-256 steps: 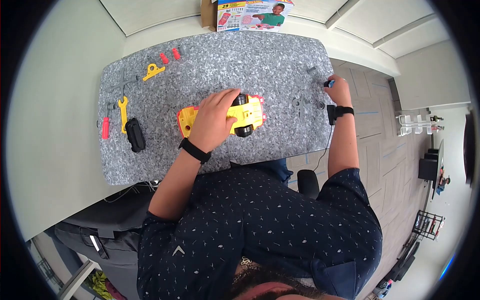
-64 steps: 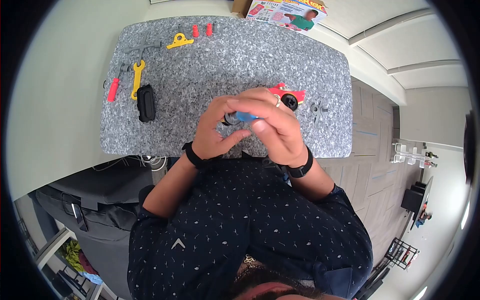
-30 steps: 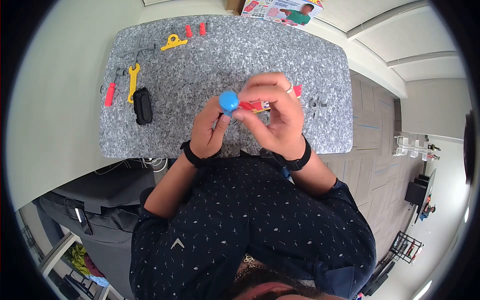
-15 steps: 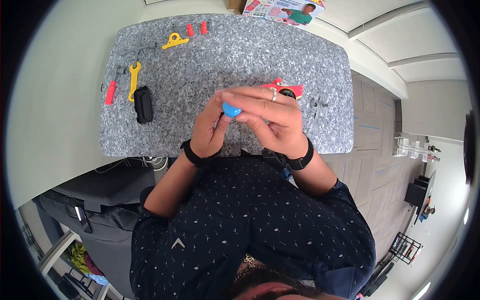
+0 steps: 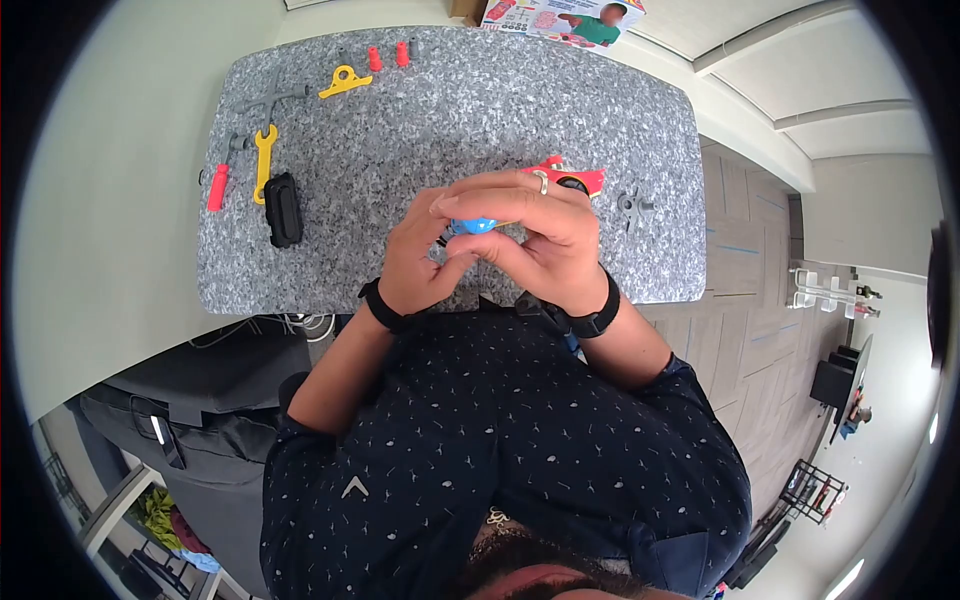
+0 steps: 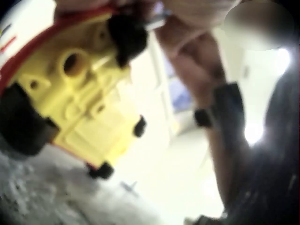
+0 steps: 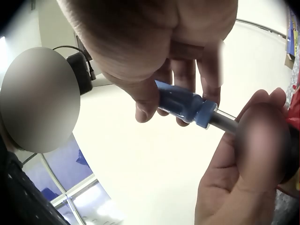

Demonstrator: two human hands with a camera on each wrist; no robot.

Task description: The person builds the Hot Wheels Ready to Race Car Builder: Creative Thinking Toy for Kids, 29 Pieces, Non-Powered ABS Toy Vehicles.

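My left hand [image 5: 415, 262] holds up a red toy car [image 6: 96, 101], its yellow underside and black wheels showing in the left wrist view. Over it, my right hand [image 5: 548, 240] grips the blue handle of a toy screwdriver [image 7: 183, 104]. The grey shaft [image 7: 224, 123] runs from the handle towards a black wheel [image 7: 291, 154] beside my left fingers. In the head view the hands overlap the car, so only its red end and one wheel show at the right. The screwdriver's tip is hidden behind the left hand.
A yellow wrench [image 5: 264, 165], a grey cross-shaped tool [image 5: 270, 100], a red-handled tool [image 5: 218, 187] and a black case-like part [image 5: 284, 210] lie at the left. Red pieces and a yellow bracket [image 5: 345, 82] lie at the back; a grey part [image 5: 633, 208] lies right, a box [image 5: 565, 20] behind.
Earlier the car lay upside down under my left hand while my right reached to the table's right side. Now the car is raised, and my right fingers have shifted around the screwdriver's handle.
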